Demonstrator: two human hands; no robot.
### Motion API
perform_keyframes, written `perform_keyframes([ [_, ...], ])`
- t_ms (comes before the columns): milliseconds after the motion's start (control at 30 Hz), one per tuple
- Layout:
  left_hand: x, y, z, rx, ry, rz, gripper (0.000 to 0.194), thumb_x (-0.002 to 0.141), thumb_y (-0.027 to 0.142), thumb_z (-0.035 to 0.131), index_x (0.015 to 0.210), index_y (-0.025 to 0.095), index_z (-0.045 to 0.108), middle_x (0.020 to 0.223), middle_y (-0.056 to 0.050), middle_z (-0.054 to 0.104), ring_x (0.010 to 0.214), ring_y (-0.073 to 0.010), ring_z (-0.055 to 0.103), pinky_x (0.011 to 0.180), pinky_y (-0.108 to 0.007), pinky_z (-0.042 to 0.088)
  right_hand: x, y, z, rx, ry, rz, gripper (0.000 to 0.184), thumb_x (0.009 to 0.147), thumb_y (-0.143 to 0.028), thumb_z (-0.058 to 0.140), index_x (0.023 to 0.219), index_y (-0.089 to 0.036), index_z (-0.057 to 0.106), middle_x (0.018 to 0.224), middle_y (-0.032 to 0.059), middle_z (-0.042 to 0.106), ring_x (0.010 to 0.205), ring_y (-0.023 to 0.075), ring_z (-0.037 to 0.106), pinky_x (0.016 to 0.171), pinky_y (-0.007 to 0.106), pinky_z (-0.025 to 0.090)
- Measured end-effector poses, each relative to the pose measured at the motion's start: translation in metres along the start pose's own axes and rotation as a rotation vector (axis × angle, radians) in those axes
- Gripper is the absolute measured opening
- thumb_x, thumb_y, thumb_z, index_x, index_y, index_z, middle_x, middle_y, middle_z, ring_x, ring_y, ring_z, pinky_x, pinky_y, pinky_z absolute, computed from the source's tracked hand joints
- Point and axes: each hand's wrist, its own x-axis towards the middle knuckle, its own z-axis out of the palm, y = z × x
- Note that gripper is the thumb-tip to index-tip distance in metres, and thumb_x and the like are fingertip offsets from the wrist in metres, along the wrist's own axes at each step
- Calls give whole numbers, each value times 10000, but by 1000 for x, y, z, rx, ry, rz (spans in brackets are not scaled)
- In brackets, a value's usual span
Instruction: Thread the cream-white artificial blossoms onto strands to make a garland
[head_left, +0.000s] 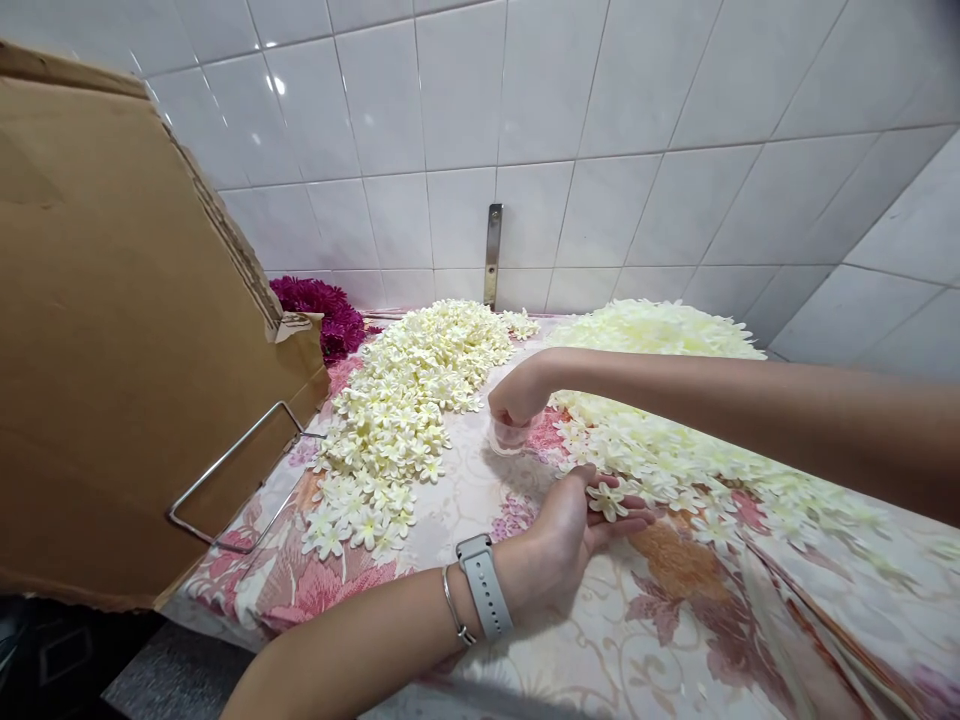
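My left hand, palm up with a watch and a bracelet at the wrist, holds a white flower on its stretched fingers beside the thumb. My right hand reaches in from the right, bent down at the wrist over a small clear plastic bowl. Its fingers are curled down at the bowl, and their tips are hidden. Left of my hands lies a heap of cream-white flowers. A second heap of paler blossoms spreads behind and below my right forearm.
A large cardboard box stands at the left, with a bent metal wire handle by it. Purple flowers lie behind it. White tiles and a metal bracket back the floral tablecloth.
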Motion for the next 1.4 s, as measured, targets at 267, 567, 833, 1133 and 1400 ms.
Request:
perform_keyframes([
  [267, 6, 2, 0, -50, 14, 25, 206, 849, 197, 402, 701, 128, 528, 658, -54, 600, 625, -150, 643, 797, -312, 502, -22, -11, -19, 66, 54, -17, 204, 687, 46, 566, 697, -113, 695, 607, -25, 658, 617, 105, 619, 629, 234, 434],
  [567, 2, 5, 4, -113, 107, 124, 174, 848, 208, 432, 706, 152, 516, 644, -42, 587, 613, -144, 621, 758, -314, 525, -53, -8, -8, -76, 340, -93, 343, 712, 31, 513, 891, -179, 718, 924, 31, 718, 797, 154, 633, 627, 241, 432],
  [833, -1, 11, 8, -100, 62, 151, 166, 863, 228, 426, 773, 148, 540, 714, -44, 607, 658, -133, 618, 752, -271, 505, -113, 16, 68, 16, 691, 1, 178, 821, -164, 501, 789, -161, 676, 757, 52, 675, 643, 155, 591, 575, 260, 409],
  [1133, -4, 20, 7, -116, -19, 63, 254, 891, 270, 388, 746, 120, 534, 616, -36, 550, 535, -100, 543, 575, -203, 442, -86, 30, 164, 222, 1050, -145, 229, 893, -157, 418, 981, -182, 628, 1031, 107, 647, 901, 203, 615, 738, 329, 507],
  [1400, -9, 16, 10, -13, -123, -19, 311, 902, 346, 363, 759, 126, 531, 629, -30, 534, 576, -117, 541, 659, -243, 418, -79, 32, 190, 83, 1227, -182, 335, 815, -34, 406, 1117, -99, 537, 919, 147, 646, 822, 240, 598, 657, 361, 517],
])
